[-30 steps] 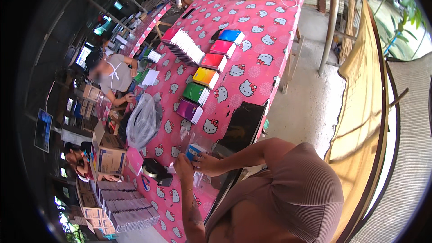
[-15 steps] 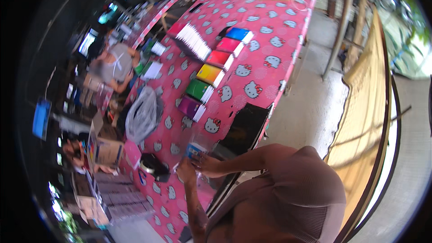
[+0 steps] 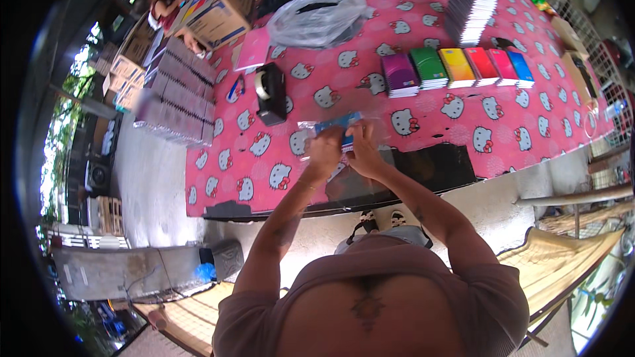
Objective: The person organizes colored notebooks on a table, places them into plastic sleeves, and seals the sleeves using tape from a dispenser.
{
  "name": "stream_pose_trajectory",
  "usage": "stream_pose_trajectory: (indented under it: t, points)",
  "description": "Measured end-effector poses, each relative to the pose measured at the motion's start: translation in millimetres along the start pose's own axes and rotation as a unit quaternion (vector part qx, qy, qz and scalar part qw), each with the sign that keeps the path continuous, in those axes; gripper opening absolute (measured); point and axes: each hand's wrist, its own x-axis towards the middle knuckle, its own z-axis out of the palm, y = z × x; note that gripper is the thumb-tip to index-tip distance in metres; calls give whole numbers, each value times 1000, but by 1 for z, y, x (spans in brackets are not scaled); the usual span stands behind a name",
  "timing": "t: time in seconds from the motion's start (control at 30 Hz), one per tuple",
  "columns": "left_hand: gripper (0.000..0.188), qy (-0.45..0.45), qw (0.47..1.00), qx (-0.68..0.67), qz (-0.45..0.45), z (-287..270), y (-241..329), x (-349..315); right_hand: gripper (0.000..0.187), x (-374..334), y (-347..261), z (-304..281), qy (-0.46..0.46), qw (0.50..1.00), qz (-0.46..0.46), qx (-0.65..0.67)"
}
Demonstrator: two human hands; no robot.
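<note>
At the table's near edge, my left hand [image 3: 325,151] and my right hand [image 3: 361,145] are side by side on a small blue notebook [image 3: 338,123] in a clear plastic wrapper. The fingers of both are bent around its near side and hide part of it. Just left of my hands stands a black tape dispenser [image 3: 272,107] with a roll of tape. Farther right, a row of small spiral notebooks in purple [image 3: 399,74], green [image 3: 428,68], yellow [image 3: 456,67], red, pink and blue lies fanned across the table.
The table has a pink cat-print cover [image 3: 291,158] with a black patch [image 3: 436,168] in front. A tall notebook stack [image 3: 473,10] and a crumpled plastic bag [image 3: 317,20] sit farther back. Wrapped notebook stacks [image 3: 175,96] and a cardboard box [image 3: 218,13] are left. Another person is beyond.
My view has swung round, so the table now runs across in front of me. Both hands remain at the wrapped blue notebook.
</note>
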Motion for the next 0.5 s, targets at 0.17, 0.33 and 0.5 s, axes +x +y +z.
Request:
stream_pose_trajectory:
  t: [0.17, 0.33, 0.5]
  points:
    - [22, 35, 998, 25, 37, 2, 8, 3, 38, 17, 9, -34, 22, 932, -226, -282]
    - [20, 19, 990, 123, 64, -39, -67, -2, 31, 21, 14, -30, -35, 925, -226, -303]
    - [16, 46, 964, 204, -165, -72, -160, -53, 38, 20, 9, -35, -47, 935, -222, -271]
